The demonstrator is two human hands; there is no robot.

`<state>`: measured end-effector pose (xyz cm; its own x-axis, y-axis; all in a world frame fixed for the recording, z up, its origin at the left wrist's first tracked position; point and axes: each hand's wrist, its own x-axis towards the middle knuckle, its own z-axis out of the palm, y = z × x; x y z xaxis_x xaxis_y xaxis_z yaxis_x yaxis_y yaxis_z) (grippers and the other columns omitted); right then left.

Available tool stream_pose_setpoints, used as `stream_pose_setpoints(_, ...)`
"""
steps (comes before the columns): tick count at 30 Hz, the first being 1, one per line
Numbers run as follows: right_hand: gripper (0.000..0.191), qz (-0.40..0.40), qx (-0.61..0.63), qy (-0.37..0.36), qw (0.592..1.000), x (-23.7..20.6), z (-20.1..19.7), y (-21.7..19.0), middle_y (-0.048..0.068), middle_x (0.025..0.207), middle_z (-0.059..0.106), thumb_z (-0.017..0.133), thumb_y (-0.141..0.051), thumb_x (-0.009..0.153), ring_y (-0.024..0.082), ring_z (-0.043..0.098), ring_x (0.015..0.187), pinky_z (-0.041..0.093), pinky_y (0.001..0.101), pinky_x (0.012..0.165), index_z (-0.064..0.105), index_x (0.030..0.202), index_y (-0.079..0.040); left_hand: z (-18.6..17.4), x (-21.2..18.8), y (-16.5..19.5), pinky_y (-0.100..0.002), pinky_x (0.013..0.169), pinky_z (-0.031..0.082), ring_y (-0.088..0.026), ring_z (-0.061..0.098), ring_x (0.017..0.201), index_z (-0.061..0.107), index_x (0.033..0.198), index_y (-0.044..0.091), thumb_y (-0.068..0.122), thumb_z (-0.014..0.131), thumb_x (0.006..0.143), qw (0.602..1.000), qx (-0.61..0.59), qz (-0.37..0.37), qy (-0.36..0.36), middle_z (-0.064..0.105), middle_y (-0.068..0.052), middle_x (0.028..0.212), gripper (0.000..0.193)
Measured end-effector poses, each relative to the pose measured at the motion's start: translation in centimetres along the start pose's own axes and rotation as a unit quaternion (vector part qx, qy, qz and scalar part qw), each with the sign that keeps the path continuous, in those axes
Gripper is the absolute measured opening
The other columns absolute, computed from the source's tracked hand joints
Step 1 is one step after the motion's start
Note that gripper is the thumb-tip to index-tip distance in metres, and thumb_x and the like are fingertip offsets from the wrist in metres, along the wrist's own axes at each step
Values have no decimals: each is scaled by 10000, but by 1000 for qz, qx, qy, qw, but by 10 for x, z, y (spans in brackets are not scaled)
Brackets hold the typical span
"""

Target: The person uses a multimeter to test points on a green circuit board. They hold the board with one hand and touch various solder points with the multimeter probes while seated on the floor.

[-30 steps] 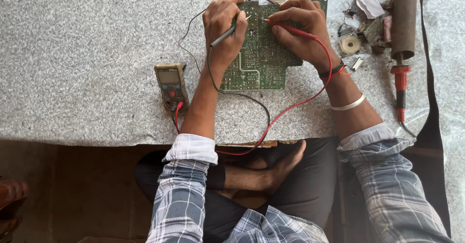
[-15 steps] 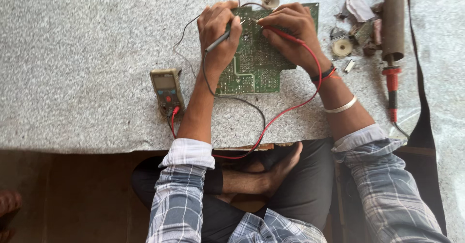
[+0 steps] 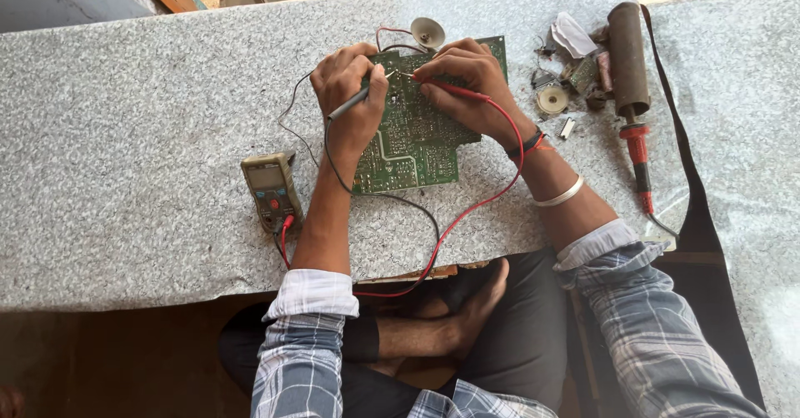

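Observation:
A green circuit board (image 3: 417, 147) lies on the grey granite slab (image 3: 125, 135). My left hand (image 3: 348, 93) grips a black test probe (image 3: 357, 100), its tip touching the board near the top. My right hand (image 3: 467, 85) holds a red test probe (image 3: 454, 90) against the same area of the board. Black and red leads (image 3: 450, 226) run from the probes down over the slab edge to a yellow-green multimeter (image 3: 271, 189) lying left of my left forearm.
A small speaker cone (image 3: 428, 30) sits above the board. Right of it lie small scrap parts (image 3: 567, 76), a solder wire reel (image 3: 552, 100), and a brown cylinder joined to a red-handled tool (image 3: 637, 147). A black strap (image 3: 692, 193) runs along the slab's right gap.
Both hands stay on the board with the probes; the tips have shifted only slightly. The view has moved a little.

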<state>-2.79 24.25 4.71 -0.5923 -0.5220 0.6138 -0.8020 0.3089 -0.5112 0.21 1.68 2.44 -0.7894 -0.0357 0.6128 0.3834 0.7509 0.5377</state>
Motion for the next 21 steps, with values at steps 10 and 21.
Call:
stream_pose_setpoints(10, 154, 149, 269, 32, 951, -6, 5, 19, 19, 988, 752, 755, -148, 994, 52, 649, 888, 526, 216, 793, 752, 1110, -46, 1, -2, -5, -453, 1108, 293, -228, 598, 1113, 633, 780, 66, 205, 627, 938, 1000, 0, 11, 3, 708, -40, 1149, 210)
stream_pose_setpoints(21, 173, 85, 113, -13, 990, -6, 5, 14, 56, 912, 679, 767, -159, 921, 146, 585, 891, 481, 315, 792, 800, 1075, -89, 8, -3, -14, -431, 1107, 301, -175, 591, 1058, 610, 767, 94, 208, 595, 953, 1000, 1, -5, 4, 705, -14, 1137, 219)
